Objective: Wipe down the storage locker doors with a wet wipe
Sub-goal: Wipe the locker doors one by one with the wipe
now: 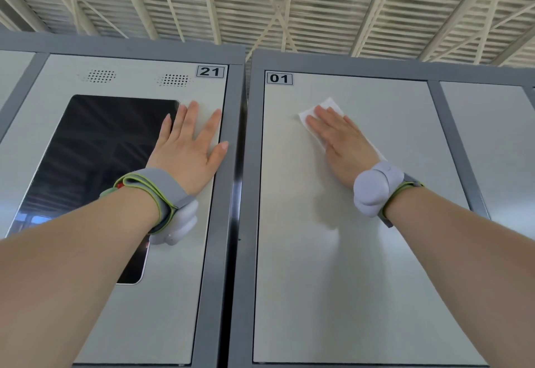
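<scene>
– While the wet wipe [327, 106] is pressed high on door 01 [362, 252] under the right grip [344, 142], fingers straight and close, how is it best moved?
– Overlapping downward strokes are advised, pressure kept even; the left grip [188, 147] is spread flat on door 21 [162, 295]

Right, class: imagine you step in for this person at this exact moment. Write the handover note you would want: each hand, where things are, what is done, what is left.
Left hand: open, flat on panel 21, by the right edge of its dark screen; it holds nothing.
Right hand: fingers straight, pressing the wet wipe flat against the upper part of door 01.
Done: wiping of door 01 is under way; how much is already covered cannot be told.
Left: probably the rest of door 01, then panel 21 and the neighbouring doors.
</scene>
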### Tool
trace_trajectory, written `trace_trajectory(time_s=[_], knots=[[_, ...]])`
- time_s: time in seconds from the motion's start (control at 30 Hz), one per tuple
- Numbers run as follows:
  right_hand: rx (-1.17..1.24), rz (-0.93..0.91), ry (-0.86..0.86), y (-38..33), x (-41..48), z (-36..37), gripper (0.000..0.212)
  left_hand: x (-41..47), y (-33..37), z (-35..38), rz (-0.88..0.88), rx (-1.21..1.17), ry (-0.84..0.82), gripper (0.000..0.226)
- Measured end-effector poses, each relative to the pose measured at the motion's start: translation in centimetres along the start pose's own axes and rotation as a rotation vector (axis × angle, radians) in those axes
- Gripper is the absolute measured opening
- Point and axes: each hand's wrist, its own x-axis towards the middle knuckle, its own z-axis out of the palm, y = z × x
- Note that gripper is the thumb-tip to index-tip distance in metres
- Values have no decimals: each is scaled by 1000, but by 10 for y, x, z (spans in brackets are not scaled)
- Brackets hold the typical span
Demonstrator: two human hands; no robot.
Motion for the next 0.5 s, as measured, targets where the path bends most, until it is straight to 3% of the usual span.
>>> trace_trajectory(time_s=[0.13,0.5], knots=[[-7,59,15,-7,10,-2,61,-1,7,-3,-40,-22,-1,58],[53,-135,7,-3,-24,10,62,-2,37,-9,-147,-158,24,58]])
